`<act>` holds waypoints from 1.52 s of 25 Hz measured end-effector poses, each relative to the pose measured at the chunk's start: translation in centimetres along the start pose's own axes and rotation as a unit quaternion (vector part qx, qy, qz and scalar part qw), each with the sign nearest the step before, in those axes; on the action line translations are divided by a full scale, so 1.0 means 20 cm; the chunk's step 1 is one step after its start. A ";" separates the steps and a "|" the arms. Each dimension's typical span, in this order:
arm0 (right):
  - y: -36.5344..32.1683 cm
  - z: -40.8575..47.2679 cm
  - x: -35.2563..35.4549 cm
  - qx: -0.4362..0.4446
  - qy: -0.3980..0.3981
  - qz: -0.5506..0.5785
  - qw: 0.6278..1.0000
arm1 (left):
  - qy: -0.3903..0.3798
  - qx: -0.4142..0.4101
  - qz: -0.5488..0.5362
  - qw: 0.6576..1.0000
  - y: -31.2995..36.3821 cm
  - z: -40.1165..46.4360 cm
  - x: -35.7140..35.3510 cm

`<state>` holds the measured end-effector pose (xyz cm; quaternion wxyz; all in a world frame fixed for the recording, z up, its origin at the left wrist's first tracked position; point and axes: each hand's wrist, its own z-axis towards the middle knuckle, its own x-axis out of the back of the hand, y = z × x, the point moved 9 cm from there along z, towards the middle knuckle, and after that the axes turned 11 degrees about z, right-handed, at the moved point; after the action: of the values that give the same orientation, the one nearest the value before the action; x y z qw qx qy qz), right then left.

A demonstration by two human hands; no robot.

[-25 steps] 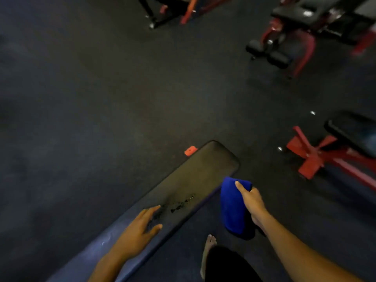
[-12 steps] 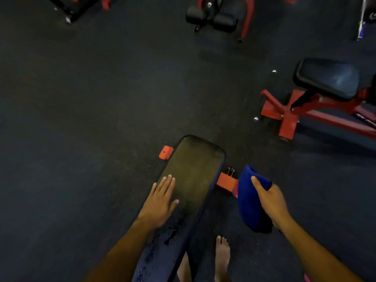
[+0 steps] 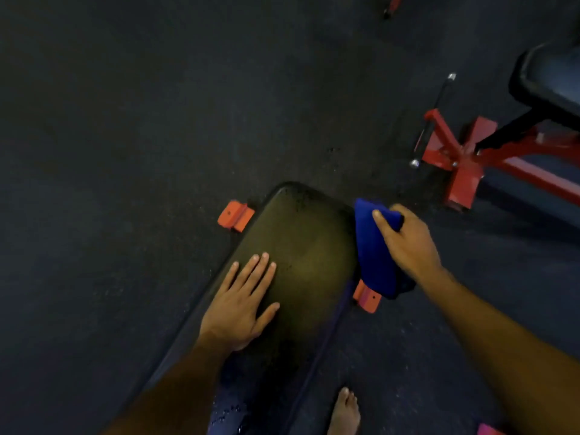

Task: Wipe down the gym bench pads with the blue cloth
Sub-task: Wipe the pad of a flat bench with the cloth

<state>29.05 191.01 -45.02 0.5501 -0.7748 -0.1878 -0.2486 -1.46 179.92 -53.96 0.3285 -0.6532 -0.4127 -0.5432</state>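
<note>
words: none can be read | numbers: none | signs or brand marks: none | bench pad [image 3: 301,255]: no writing shows | blue cloth [image 3: 373,255]: plain, no label | red frame [image 3: 464,161]: no letters shown

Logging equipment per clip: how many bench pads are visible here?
2. One bench pad lies under the flat left hand; a second pad sits at the right edge, partly cut off. Others may lie outside the view.

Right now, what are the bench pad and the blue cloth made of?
Bench pad: likely vinyl or leather-like cover over padding, matte and scuffed, rounded edges. Blue cloth: soft fabric, maybe microfibre; it folds and hangs limp from the right hand.
</note>
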 end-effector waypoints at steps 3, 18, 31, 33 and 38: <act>0.00 0.12 -0.25 0.052 -0.054 -0.010 0.997 | 0.014 -0.003 -0.007 1.000 -0.01 -0.01 0.02; 0.11 0.46 -0.49 -0.100 -0.226 -0.098 0.964 | 0.023 -0.007 -0.007 1.000 -0.02 0.00 -0.01; -0.33 0.62 -0.87 0.123 -0.279 -0.179 0.935 | 0.038 -0.004 0.003 0.999 0.00 0.01 0.00; -0.22 0.59 -0.74 0.115 -0.265 -0.149 0.946 | 0.029 -0.005 0.003 1.000 0.00 0.00 0.00; 0.10 0.44 -0.41 0.071 -0.210 -0.082 0.972 | 0.024 -0.005 0.009 1.000 0.00 0.01 -0.02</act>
<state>25.18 198.55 -53.80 0.5298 -0.7506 -0.3791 -0.1106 -1.47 179.97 -54.39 0.3401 -0.6453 -0.3956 -0.5580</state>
